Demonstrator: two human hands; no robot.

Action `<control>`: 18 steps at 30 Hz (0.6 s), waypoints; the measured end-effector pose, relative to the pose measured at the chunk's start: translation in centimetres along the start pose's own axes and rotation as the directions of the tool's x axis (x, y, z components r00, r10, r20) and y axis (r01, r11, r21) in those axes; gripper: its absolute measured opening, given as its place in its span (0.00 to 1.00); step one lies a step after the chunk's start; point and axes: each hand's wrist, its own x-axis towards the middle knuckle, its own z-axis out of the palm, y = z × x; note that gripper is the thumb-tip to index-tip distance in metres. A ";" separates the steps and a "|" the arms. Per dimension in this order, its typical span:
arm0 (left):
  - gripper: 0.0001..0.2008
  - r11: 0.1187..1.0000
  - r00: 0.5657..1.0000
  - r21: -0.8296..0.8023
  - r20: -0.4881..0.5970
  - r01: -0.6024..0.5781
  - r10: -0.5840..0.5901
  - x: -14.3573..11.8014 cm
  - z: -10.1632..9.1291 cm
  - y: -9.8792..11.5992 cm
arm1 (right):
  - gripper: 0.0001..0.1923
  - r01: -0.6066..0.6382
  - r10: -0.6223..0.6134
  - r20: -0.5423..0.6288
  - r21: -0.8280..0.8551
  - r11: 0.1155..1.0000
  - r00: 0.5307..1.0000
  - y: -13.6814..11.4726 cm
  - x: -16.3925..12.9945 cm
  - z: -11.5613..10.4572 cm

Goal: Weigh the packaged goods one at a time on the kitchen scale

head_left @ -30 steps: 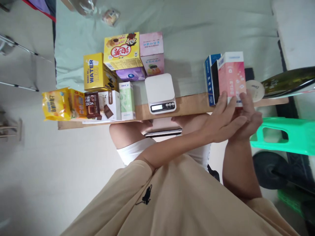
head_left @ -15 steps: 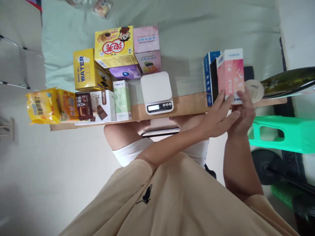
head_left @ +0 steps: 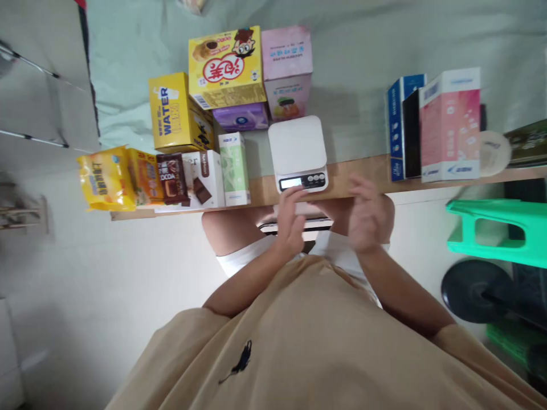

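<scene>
Pale floor (head_left: pixel 141 273) spreads nearest, below both sets of fingers, with one green stool (head_left: pixel 536 233) well to the right of the right fingers. The left hand (head_left: pixel 291 225) has its fingers stretched forward, slightly parted and holding nothing visible, their tips at the front rim of one white kitchen scale (head_left: pixel 297 145); whether they touch it cannot be told. The right hand (head_left: pixel 365 219), blurred, is loosely spread with nothing visible in it, its tips over the near edge of a brown board (head_left: pixel 376 165). Sideways room lies between these tips and, to their right, one blue box (head_left: pixel 397 128), one black slab (head_left: pixel 412 136) and one pink box (head_left: pixel 450 125). Left of the left fingers, past a narrower gap, stand one green carton (head_left: pixel 234 171), one white box (head_left: pixel 216 176), one brown packet (head_left: pixel 171 179) and two yellow-orange packets (head_left: pixel 105 179). Beyond and leftward of those fingertips are one purple pack (head_left: pixel 241 118), two yellow boxes (head_left: pixel 226 68) and one pale pink box (head_left: pixel 287 54), with grey-green cloth (head_left: pixel 363 57) reaching farther out.
</scene>
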 end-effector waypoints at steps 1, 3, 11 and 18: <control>0.25 0.996 0.991 0.022 -0.104 0.090 -0.088 -1.3 -1.9 -0.5 | 0.25 0.010 -0.015 0.107 0.042 0.999 0.994 -0.8 -0.5 2.3; 0.26 0.970 0.934 0.019 -0.275 0.243 -0.229 -3.7 -5.0 -1.5 | 0.22 0.059 -0.086 0.282 0.104 0.993 0.955 -2.1 -1.0 6.7; 0.33 0.894 0.798 -0.094 -0.418 0.439 -0.435 -7.1 -9.2 -4.4 | 0.28 0.269 -0.099 0.655 -0.164 0.949 0.749 -5.7 0.9 16.1; 0.40 0.878 0.760 -0.127 -0.455 0.461 -0.464 -7.2 -7.9 -4.7 | 0.29 0.295 0.004 0.648 -0.352 0.889 0.761 -6.2 1.4 15.2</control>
